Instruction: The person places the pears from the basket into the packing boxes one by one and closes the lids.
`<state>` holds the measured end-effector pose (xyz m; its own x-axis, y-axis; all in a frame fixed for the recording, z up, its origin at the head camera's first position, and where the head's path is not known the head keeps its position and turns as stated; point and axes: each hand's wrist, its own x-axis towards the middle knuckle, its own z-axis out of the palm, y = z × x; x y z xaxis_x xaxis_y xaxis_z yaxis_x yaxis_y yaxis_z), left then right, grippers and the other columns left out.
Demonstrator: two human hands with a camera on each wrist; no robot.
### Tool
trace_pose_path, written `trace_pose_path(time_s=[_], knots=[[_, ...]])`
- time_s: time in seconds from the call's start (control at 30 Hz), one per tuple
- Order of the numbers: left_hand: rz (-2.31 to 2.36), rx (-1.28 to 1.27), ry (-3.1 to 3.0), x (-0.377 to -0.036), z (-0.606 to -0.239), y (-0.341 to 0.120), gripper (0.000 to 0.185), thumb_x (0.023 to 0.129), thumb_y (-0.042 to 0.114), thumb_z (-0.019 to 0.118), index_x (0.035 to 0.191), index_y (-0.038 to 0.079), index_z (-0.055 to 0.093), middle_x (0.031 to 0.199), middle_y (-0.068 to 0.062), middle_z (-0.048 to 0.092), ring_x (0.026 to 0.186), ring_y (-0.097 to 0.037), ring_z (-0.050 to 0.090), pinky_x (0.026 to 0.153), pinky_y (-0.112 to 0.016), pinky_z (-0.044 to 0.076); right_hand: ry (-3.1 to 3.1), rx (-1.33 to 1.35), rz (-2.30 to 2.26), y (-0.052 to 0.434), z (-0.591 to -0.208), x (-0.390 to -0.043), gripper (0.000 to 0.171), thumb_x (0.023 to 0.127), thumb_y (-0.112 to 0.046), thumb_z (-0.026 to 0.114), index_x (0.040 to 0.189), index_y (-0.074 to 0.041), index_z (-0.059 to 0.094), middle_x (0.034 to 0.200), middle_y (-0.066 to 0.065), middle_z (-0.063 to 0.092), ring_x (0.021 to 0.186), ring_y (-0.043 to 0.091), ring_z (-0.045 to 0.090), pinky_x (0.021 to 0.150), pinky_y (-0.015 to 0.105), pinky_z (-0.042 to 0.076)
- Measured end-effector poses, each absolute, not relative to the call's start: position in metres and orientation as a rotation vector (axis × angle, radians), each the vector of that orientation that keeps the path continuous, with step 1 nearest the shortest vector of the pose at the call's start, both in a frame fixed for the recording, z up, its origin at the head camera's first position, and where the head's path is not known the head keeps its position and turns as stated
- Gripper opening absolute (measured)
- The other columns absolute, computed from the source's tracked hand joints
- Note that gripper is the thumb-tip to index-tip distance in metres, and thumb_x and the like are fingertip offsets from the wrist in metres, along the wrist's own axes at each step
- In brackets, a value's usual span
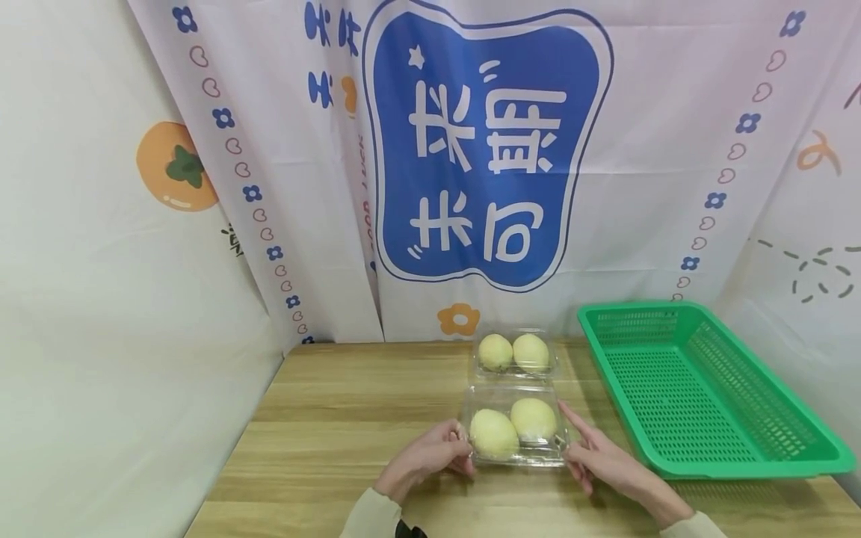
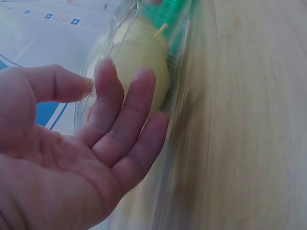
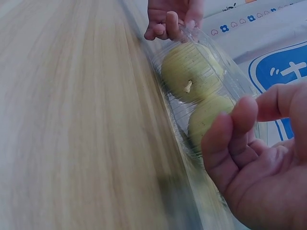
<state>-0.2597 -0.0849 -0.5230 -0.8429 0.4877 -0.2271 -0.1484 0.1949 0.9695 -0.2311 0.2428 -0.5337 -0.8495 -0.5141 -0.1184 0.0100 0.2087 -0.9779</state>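
A clear plastic clamshell box (image 1: 518, 462) lies near the front of the wooden table (image 1: 336, 418). It holds two pale yellow-green fruits (image 1: 493, 433) (image 1: 534, 418). My left hand (image 1: 430, 456) is at the box's left end. In the left wrist view its nearly straight fingers (image 2: 120, 110) touch the plastic wall (image 2: 180, 72) over one fruit (image 2: 144, 62), and the thumb reaches over the top. My right hand (image 1: 595, 452) is at the box's right end with straight fingers. In the right wrist view those fingers (image 3: 230, 143) hover beside the box (image 3: 163, 96), with the stemmed fruit (image 3: 189, 67) behind.
A second clear box (image 1: 514, 373) with two similar fruits sits just behind the first. A green perforated basket (image 1: 740, 467) stands at the right of the table. A printed cloth backdrop (image 1: 484, 149) hangs behind and at both sides.
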Motion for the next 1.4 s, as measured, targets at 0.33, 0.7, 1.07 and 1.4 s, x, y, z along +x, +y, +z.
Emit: trace_pose_path(time_s=[0.33, 0.7, 1.07, 1.4], knots=[[1.616, 0.295, 2.042, -0.259, -0.522, -0.086, 0.016, 0.087, 0.010, 0.059, 0.092, 0.011, 0.044, 0.080, -0.013, 0.073, 0.077, -0.026, 0.071, 0.072, -0.038, 0.056, 2.062, -0.440, -1.687, 0.241, -0.537, -0.232, 0.090, 0.097, -0.012, 0.051, 0.155, -0.016, -0.017, 0.068, 0.000, 0.058, 0.049, 0.009, 0.055, 0.051, 0.024, 0.052], [1.573, 0.337, 2.062, -0.258, -0.520, -0.090, 0.013, 0.093, 0.016, 0.058, 0.096, 0.010, 0.047, 0.082, -0.012, 0.074, 0.081, -0.029, 0.071, 0.071, -0.035, 0.052, 2.013, -0.430, -1.722, 0.241, -0.537, -0.233, 0.091, 0.096, -0.008, 0.051, 0.155, -0.016, -0.018, 0.067, 0.000, 0.056, 0.048, 0.010, 0.054, 0.049, 0.022, 0.051], [1.466, 0.439, 2.093, -0.259, -0.519, -0.102, 0.022, 0.098, 0.027, 0.058, 0.096, 0.006, 0.056, 0.083, -0.014, 0.073, 0.074, -0.028, 0.070, 0.057, -0.031, 0.051, 2.057, -0.450, -1.690, 0.246, -0.534, -0.231, 0.086, 0.098, -0.013, 0.052, 0.157, -0.015, -0.010, 0.074, 0.006, 0.061, 0.053, 0.010, 0.058, 0.051, 0.028, 0.054], [1.379, 0.507, 2.142, -0.266, -0.500, -0.118, 0.026, 0.102, 0.024, 0.051, 0.106, -0.001, 0.057, 0.088, -0.020, 0.071, 0.082, -0.033, 0.069, 0.069, -0.042, 0.057, 2.387, -0.434, -1.539, 0.247, -0.516, -0.220, 0.066, 0.098, -0.014, 0.053, 0.153, 0.001, 0.019, 0.103, 0.028, 0.062, 0.080, 0.029, 0.066, 0.061, 0.040, 0.059]])
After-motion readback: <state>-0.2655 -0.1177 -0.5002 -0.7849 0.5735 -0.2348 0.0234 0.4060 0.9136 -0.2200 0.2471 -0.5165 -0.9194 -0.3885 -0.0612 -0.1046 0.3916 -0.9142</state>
